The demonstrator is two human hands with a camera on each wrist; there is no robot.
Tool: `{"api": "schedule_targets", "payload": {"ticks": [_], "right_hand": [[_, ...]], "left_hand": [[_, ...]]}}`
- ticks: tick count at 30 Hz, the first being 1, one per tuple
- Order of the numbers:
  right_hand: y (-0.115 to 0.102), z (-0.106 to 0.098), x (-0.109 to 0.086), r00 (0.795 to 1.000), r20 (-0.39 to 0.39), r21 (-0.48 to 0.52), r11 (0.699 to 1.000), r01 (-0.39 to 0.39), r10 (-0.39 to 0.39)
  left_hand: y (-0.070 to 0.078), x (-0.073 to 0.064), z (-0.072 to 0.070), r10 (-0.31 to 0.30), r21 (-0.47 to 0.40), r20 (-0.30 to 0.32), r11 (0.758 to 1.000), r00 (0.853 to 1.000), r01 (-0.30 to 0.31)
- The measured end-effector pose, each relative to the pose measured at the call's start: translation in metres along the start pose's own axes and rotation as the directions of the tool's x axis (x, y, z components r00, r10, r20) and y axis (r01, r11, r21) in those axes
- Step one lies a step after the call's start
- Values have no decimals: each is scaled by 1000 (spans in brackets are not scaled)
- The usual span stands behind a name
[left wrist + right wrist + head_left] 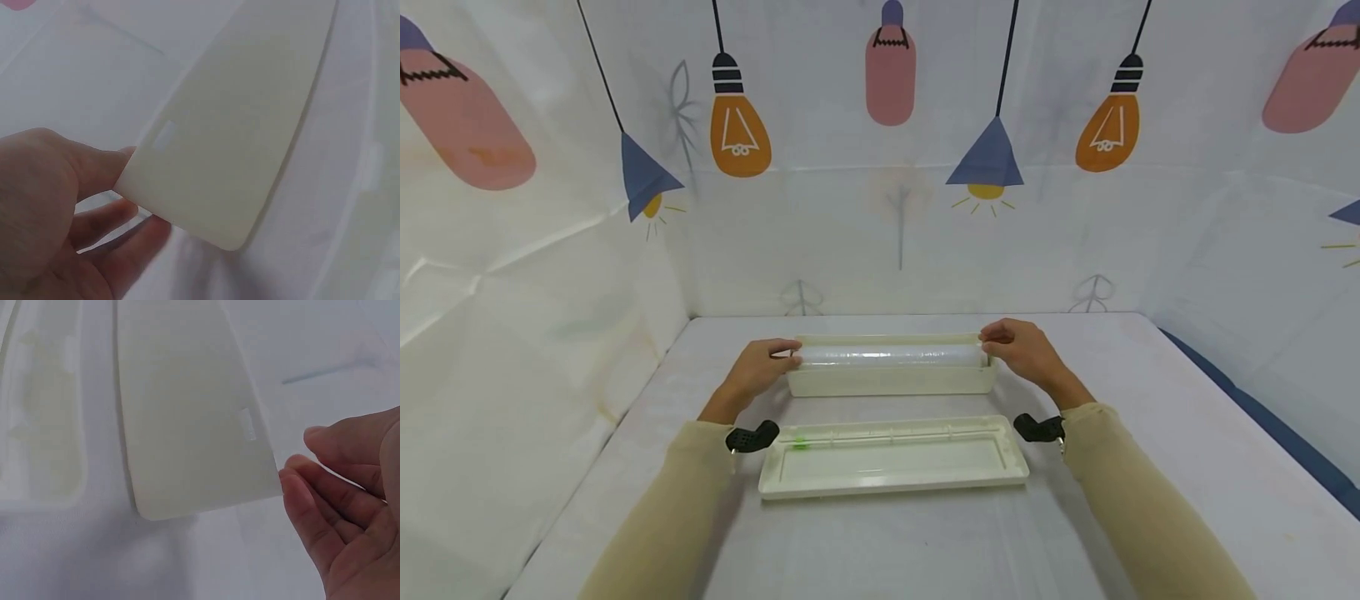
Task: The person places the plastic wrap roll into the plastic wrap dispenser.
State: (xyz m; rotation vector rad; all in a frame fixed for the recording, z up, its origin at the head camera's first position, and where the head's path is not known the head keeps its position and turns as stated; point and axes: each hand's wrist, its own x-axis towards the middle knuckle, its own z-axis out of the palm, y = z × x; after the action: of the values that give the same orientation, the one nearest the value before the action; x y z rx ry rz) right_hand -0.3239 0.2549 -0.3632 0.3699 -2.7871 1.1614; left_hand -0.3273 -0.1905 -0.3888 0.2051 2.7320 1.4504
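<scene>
A long cream plastic box (891,382) holds a roll of clear cling film (891,356) lying lengthwise, its top facing up uncovered. My left hand (758,367) is at the box's left end. In the left wrist view, the thumb (103,165) goes over the upper edge while the fingertips touch the end wall, pinching the corner. At the opposite end is my right hand (1026,352). Its fingertips (297,487) touch the box's corner in the right wrist view, with the thumb held apart and the fingers loosely bent. The roll is hidden in both wrist views.
The box's matching cream lid (891,458) lies in front of it, between the forearms, with a small green mark near its left end. A white cloth covers the table (880,550). Behind stands a white curtain (835,233) printed with lamps and bulbs.
</scene>
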Motion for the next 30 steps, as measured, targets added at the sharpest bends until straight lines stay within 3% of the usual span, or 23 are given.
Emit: {"api": "schedule_targets", "payload": {"ticks": [6, 14, 24, 30], "right_hand": [[2, 0, -2, 1000, -14, 97, 995, -25, 26], [2, 1, -10, 999, -44, 257, 966, 2, 9], [3, 3, -21, 994, -106, 272, 962, 7, 22], [4, 1, -33, 993, -113, 280, 960, -2, 35]], "left_hand": [[-2, -1, 1, 13, -31, 7, 999, 1000, -13], [-1, -6, 2, -10, -43, 3, 999, 1000, 10], [0, -23, -2, 11, -82, -15, 997, 1000, -12], [1, -38, -3, -7, -56, -45, 998, 999, 4]]}}
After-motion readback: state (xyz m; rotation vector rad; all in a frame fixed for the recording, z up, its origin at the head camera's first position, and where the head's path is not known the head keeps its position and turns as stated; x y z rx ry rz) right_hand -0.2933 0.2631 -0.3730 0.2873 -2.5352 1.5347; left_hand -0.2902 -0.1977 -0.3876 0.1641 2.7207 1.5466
